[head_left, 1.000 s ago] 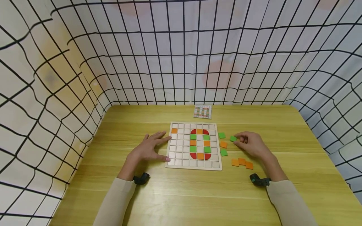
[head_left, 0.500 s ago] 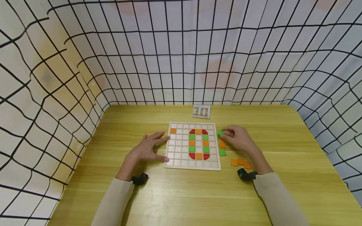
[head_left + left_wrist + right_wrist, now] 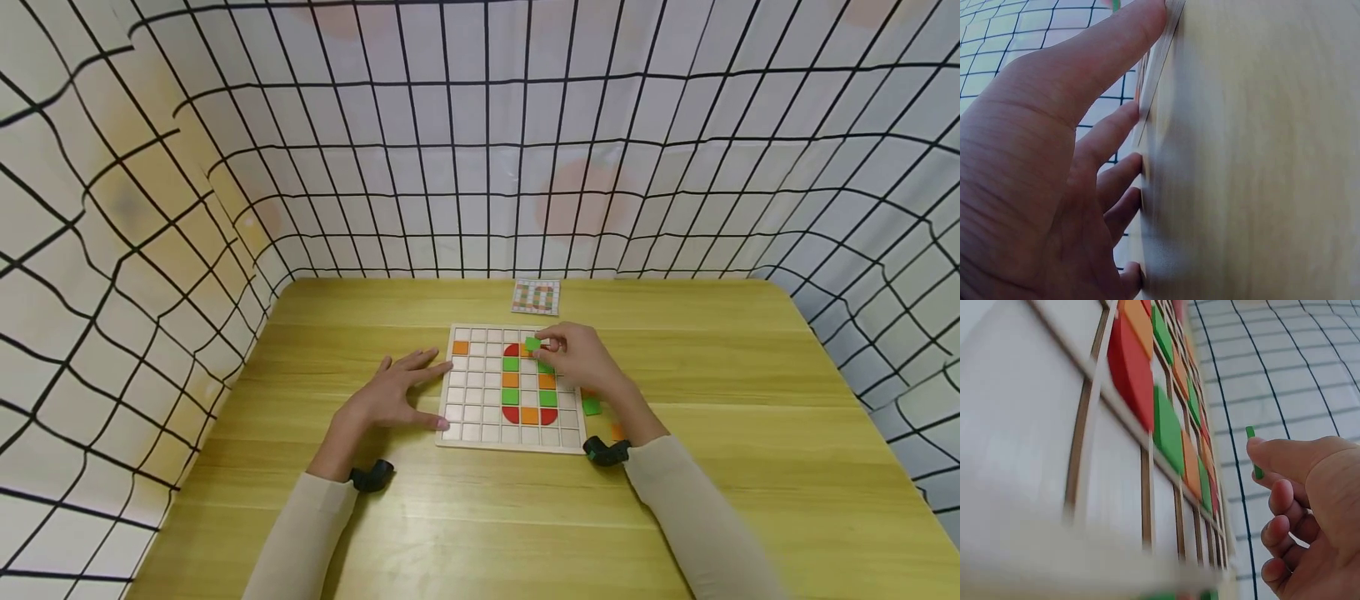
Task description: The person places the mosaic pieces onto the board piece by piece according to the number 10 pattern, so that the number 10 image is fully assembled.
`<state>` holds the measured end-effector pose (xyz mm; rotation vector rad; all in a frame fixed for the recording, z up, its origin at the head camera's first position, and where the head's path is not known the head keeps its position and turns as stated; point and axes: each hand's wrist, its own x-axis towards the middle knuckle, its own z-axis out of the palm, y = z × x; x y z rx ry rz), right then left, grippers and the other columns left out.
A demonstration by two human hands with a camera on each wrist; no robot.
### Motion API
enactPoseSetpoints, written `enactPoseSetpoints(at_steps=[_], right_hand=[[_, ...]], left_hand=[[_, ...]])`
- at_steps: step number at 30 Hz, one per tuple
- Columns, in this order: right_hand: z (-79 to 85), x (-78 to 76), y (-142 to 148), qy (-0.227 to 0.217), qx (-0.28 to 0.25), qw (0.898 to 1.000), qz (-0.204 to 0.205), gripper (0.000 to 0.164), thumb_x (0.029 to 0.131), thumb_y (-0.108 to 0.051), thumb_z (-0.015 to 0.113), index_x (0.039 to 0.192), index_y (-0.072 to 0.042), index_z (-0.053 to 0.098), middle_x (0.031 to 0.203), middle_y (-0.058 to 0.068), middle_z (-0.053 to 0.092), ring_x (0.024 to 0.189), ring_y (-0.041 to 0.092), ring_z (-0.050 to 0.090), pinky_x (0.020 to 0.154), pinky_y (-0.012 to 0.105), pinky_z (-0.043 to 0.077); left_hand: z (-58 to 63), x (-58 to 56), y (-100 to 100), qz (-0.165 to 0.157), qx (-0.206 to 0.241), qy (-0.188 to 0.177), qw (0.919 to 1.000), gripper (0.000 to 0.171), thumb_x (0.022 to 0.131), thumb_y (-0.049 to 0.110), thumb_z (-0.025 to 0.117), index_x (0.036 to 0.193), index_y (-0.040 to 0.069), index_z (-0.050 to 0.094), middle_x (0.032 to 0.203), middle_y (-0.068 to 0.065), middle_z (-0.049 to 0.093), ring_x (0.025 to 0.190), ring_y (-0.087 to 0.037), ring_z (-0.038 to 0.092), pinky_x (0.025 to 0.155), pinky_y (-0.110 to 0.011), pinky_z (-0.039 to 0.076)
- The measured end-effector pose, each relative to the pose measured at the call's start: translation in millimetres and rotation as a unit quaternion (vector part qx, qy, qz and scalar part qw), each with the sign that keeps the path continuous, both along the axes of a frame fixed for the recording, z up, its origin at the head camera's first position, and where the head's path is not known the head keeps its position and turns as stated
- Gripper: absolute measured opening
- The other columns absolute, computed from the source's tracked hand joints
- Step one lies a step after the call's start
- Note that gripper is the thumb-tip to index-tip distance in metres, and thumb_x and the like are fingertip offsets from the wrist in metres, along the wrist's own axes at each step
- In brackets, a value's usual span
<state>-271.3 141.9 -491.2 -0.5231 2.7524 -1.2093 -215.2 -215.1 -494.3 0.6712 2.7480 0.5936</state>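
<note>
My right hand pinches a green square tile between thumb and fingertips, held over the upper part of a gridded wooden board. In the right wrist view the same tile appears edge-on, apart from the board. A ring of red, orange and green tiles lies in the board's right half, partly covered by the hand. One orange tile sits near the upper left corner. My left hand has its fingers spread, with thumb and index finger touching the board's left edge.
Loose tiles lie right of the board, including a green tile and an orange tile; my right forearm hides others. A small printed pattern card lies behind the board. Black-and-white grid-patterned walls surround the wooden table.
My right hand has moved left with the pinched green tile, from beside the loose tiles to over the board. The left hand stays at the board's left edge.
</note>
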Motion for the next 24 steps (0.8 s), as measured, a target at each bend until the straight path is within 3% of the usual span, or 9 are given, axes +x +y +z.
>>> enactPoseSetpoints(at_steps=[5, 14, 24], right_hand=[[-1.3, -6.8, -28, 0.002, -0.007, 1.0, 0.021, 0.029, 0.097, -0.026, 0.074, 0.121, -0.011, 0.075, 0.079, 0.003, 0.055, 0.071, 0.019, 0.047, 0.065, 0.032, 0.039], [-10.4, -16.3, -66, -0.009, -0.018, 0.999, 0.042, 0.03, 0.097, -0.024, 0.073, 0.123, -0.009, 0.074, 0.074, 0.0, 0.055, 0.061, 0.014, 0.044, 0.069, 0.031, 0.044], [-11.4, -16.0, -84, -0.016, 0.017, 1.0, 0.018, 0.03, 0.096, -0.03, 0.075, 0.122, -0.016, 0.076, 0.069, -0.001, 0.054, 0.053, 0.014, 0.042, 0.053, 0.028, 0.033]], left_hand=[[-0.6, -0.4, 1, -0.003, 0.003, -0.002, 1.0, 0.101, 0.075, 0.072, 0.079, 0.16, 0.036, 0.037, 0.173, -0.001, 0.02, 0.161, -0.03, 0.014, 0.125, -0.069, 0.0], [2.2, 0.4, 2, 0.001, -0.004, -0.002, 1.0, 0.101, 0.075, 0.073, 0.078, 0.16, 0.037, 0.038, 0.173, -0.001, 0.022, 0.161, -0.029, 0.015, 0.126, -0.069, 0.002], [3.8, 0.4, 1, 0.005, -0.004, -0.007, 1.0, 0.101, 0.074, 0.072, 0.079, 0.16, 0.037, 0.038, 0.173, 0.0, 0.021, 0.161, -0.028, 0.015, 0.126, -0.068, 0.001]])
